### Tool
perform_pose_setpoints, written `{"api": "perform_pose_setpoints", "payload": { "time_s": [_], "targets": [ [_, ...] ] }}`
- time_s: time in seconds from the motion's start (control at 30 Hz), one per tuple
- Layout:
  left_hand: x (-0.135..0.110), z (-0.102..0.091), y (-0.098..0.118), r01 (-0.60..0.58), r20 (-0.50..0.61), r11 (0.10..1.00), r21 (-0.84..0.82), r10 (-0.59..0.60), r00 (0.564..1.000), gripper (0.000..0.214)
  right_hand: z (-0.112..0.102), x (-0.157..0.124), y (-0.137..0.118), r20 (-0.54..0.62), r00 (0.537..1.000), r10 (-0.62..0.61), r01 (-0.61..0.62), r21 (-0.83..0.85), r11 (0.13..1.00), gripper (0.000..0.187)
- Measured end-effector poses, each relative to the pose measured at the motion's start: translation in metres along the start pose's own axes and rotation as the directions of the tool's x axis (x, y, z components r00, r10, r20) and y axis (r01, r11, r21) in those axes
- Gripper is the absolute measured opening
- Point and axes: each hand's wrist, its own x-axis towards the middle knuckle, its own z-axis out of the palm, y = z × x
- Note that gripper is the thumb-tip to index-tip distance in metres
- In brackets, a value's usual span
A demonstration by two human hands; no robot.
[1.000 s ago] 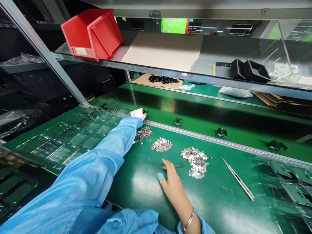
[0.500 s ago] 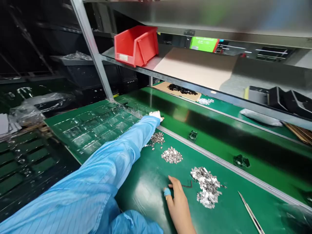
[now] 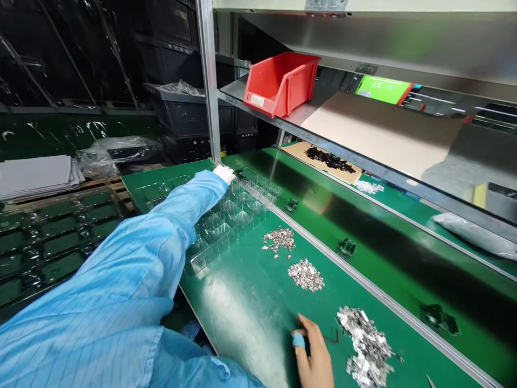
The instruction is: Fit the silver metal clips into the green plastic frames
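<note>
My left hand, in a white glove and a blue sleeve, reaches far forward and is closed on the far edge of a clear plastic compartment tray. The tray's near corner hangs over the green mat. My right hand lies flat on the mat at the bottom edge with its fingers stretched out and a blue cot on one finger. Its fingertips are next to a small dark hex key. Three heaps of small shiny metal parts lie on the mat, one far, one in the middle and one near.
A conveyor belt behind the mat carries small dark parts. A red bin sits on the shelf above, beside a metal post. Stacked green trays fill the left. Cardboard with black parts lies beyond the belt.
The view has swung left. My left hand moved from the belt's edge to the clear tray, which now sits shifted onto the mat. My right hand stays by the hex key.
</note>
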Motion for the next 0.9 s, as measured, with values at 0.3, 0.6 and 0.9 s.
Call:
{"api": "perform_pose_setpoints", "payload": {
  "time_s": [0.3, 0.6, 0.9],
  "targets": [
    [0.053, 0.048, -0.006, -0.224, 0.171, 0.974, 0.015, 0.219, 0.961, 0.019, 0.006, 0.001, 0.017, -0.294, 0.954, 0.052, -0.090, -0.117, 0.989, 0.044],
    [0.054, 0.040, -0.011, -0.048, 0.087, 0.989, -0.138, 0.060, 0.994, 0.038, 0.003, 0.005, 0.008, -0.298, 0.952, 0.078, -0.124, -0.140, 0.982, 0.041],
    [-0.007, -0.034, 0.014, 0.030, 0.097, 0.952, -0.305, 0.000, 0.995, 0.049, -0.011, 0.009, -0.020, -0.266, 0.963, 0.053, -0.059, -0.016, 0.998, 0.031]
  ]
}}
